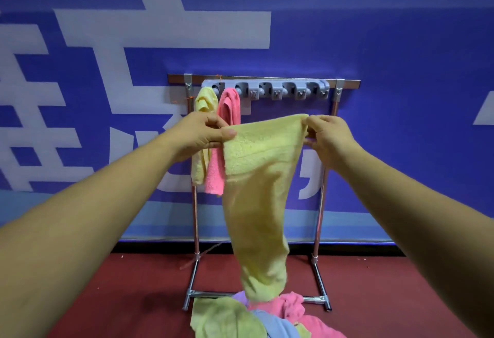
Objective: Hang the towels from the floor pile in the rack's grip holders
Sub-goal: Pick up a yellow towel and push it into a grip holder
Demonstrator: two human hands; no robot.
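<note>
Before the rack (324, 177), left hand (199, 133) and right hand (330, 134) pinch a fluffy yellow towel's (258, 190) top corners.

You face a blue wall (374, 44) printed with large white characters (160, 28). A paler blue band (160, 223) runs along its foot, then a black strip (347, 248) where it meets the dark red floor (139, 297). Lighting is even across the wall.

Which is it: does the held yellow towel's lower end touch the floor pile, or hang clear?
Cannot tell. In the head view the held yellow towel overlaps the floor pile at its lower end, but one view cannot show contact or a gap.
</note>
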